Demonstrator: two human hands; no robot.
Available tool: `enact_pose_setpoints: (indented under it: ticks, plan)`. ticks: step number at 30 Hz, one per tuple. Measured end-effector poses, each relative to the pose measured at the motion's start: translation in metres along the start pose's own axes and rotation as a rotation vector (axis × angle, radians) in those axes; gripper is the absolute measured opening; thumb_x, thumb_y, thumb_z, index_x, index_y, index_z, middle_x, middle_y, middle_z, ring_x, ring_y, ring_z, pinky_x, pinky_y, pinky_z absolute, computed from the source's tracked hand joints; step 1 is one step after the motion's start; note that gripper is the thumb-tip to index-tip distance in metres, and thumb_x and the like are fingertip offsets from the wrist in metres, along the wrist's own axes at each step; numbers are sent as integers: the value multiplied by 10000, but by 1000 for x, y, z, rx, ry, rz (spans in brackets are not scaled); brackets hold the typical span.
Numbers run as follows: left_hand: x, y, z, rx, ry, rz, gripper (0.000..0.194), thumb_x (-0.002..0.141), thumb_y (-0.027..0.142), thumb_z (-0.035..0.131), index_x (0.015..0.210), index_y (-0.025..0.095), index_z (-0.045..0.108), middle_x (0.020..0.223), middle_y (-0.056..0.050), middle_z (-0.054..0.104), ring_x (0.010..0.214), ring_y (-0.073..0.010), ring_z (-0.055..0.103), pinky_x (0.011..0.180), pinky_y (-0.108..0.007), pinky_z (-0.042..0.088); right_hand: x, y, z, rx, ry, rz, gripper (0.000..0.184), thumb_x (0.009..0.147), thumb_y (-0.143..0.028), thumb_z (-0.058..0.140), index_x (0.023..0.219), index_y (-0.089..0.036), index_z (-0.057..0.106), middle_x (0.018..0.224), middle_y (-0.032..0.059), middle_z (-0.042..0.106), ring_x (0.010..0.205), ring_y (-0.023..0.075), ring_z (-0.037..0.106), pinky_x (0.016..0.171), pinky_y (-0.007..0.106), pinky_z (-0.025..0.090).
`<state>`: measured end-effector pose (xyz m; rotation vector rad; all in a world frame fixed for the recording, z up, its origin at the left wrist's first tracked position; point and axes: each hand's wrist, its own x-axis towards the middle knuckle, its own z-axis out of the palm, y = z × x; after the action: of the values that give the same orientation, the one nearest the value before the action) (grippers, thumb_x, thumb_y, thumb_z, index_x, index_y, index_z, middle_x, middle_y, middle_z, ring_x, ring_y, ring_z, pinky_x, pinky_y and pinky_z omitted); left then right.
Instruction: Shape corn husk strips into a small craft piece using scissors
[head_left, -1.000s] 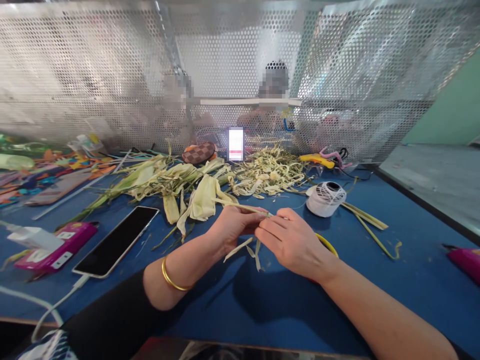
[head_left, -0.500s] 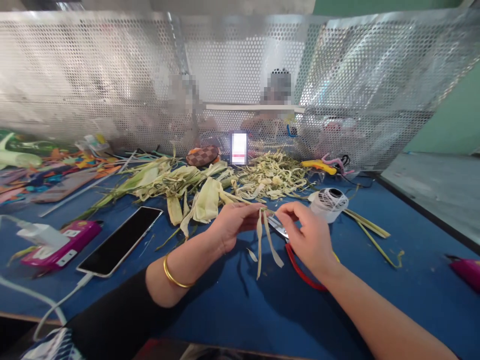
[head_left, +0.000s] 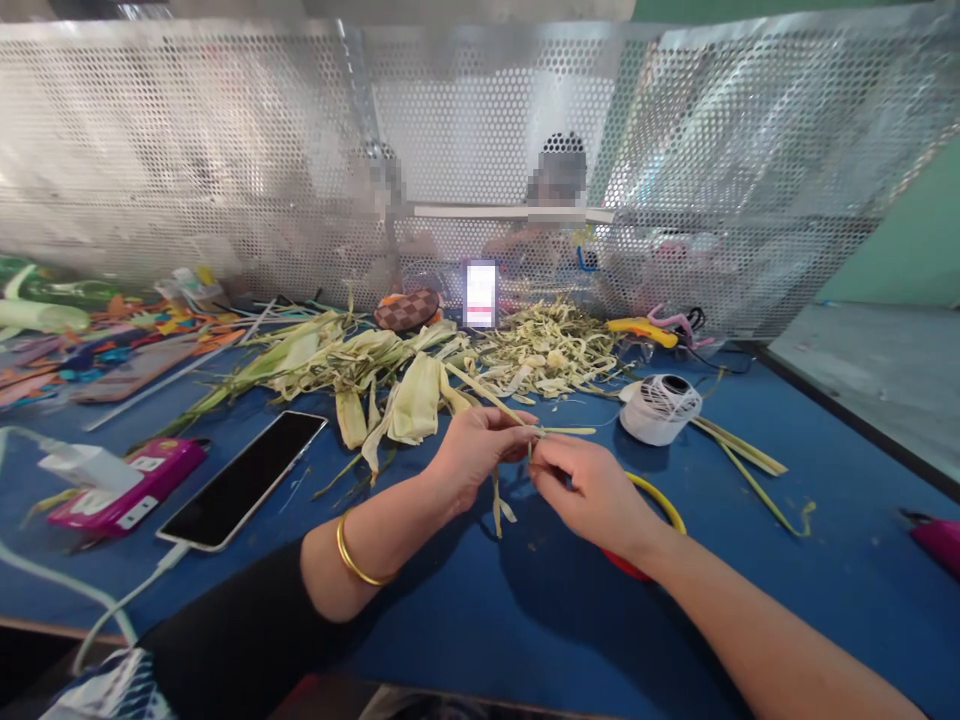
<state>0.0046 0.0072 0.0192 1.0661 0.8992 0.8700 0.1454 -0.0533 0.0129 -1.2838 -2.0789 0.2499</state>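
Blue tabletop (head_left: pixel 450 635) before a perforated metal screen (head_left: pixel 480 110)

Through the holes of the screen we make out two blurred people (head_left: pixel 562 180). Nearer to us, above the middle of the tabletop, the left hand (head_left: pixel 476 450) pinches pale husk strips (head_left: pixel 574 431) between thumb and fingers. The right hand (head_left: pixel 589 490) has its fingertips drawn narrow on the same strips, close against the left's. One strip slants up and away, another juts out to the right, and loose ends hang beneath; what lies right between the fingertips is too small for us to tell.

We see a gold bracelet (head_left: pixel 346 556) on the left wrist. Beyond both hands lie a heap of husks (head_left: pixel 300 355) and a pile of shreds (head_left: pixel 551 345). A white spool (head_left: pixel 656 422) stands to the right, near loose stalks (head_left: pixel 750 452). Beside the right wrist we find a yellow-and-red looped handle (head_left: pixel 670 499), partly hidden. On the left, a phone (head_left: pixel 244 480) lies near a magenta power strip (head_left: pixel 139 490).
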Motion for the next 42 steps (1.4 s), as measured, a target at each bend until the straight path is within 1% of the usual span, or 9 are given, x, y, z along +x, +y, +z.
enact_pose_setpoints:
  ticks: [3, 6, 9, 11, 18, 23, 35, 38, 42]
  plan:
    - [-3, 4, 1, 54, -40, 3, 192, 598, 198, 786, 728, 137, 657, 552, 12, 621, 490, -77, 523, 567, -228, 452, 1, 2, -11, -102, 92, -26, 291, 887, -257, 462, 607, -188, 508, 602, 0, 505, 585, 130, 456, 597, 270, 343]
    - [-8, 8, 1, 196, -181, -18, 154, 600, 232, 782, 628, 140, 661, 551, -10, 633, 484, -85, 522, 549, -231, 442, 5, 6, -18, 62, 257, 165, 237, 865, -356, 516, 731, -182, 607, 716, 37, 584, 648, 153, 522, 592, 276, 379]
    - [-12, 8, 2, 315, -306, -88, 127, 598, 252, 766, 626, 144, 704, 575, -22, 650, 505, -101, 546, 544, -236, 443, 9, 9, -18, 421, 108, 349, 214, 790, -375, 596, 868, -184, 650, 756, 30, 623, 628, 154, 549, 571, 281, 414]
    - [-15, 7, 2, 343, -356, -116, 134, 591, 255, 764, 651, 144, 718, 596, -25, 661, 518, -108, 566, 542, -233, 440, 10, 7, -17, 629, -20, 417, 217, 761, -389, 627, 830, -184, 643, 663, -2, 601, 551, 133, 522, 534, 274, 406]
    - [-18, 7, 5, 200, -407, -196, 379, 647, 499, 726, 735, 132, 689, 677, -51, 693, 564, -139, 643, 555, -232, 455, 10, 1, -14, 880, 132, 496, 278, 736, -402, 668, 617, -182, 545, 529, -60, 469, 484, 79, 411, 470, 234, 336]
    - [-19, 5, 7, 184, -345, -208, 335, 596, 437, 789, 692, 132, 689, 603, -32, 676, 519, -118, 615, 599, -247, 491, 9, 4, -9, 927, 196, 535, 302, 710, -392, 696, 564, -183, 532, 501, -54, 478, 483, 86, 415, 488, 249, 334]
    - [-16, 5, 6, 264, -399, -206, 264, 584, 368, 804, 648, 131, 708, 629, -62, 698, 559, -148, 641, 592, -257, 497, 9, 2, 0, 857, 382, 561, 320, 699, -366, 682, 504, -195, 495, 481, -54, 441, 516, 99, 407, 544, 262, 342]
    - [-15, 3, 6, 247, -356, -201, 244, 588, 354, 799, 650, 137, 708, 631, -58, 700, 554, -144, 641, 578, -247, 489, 11, 7, -8, 756, 311, 544, 300, 749, -414, 631, 568, -188, 553, 524, -35, 496, 535, 107, 449, 561, 267, 371]
    - [-12, 4, 3, 211, -280, -173, 239, 647, 372, 755, 654, 140, 698, 701, -76, 718, 579, -145, 645, 580, -251, 487, 10, 18, -31, 522, 80, 459, 301, 825, -450, 542, 782, -178, 662, 725, 21, 635, 698, 156, 566, 655, 296, 431]
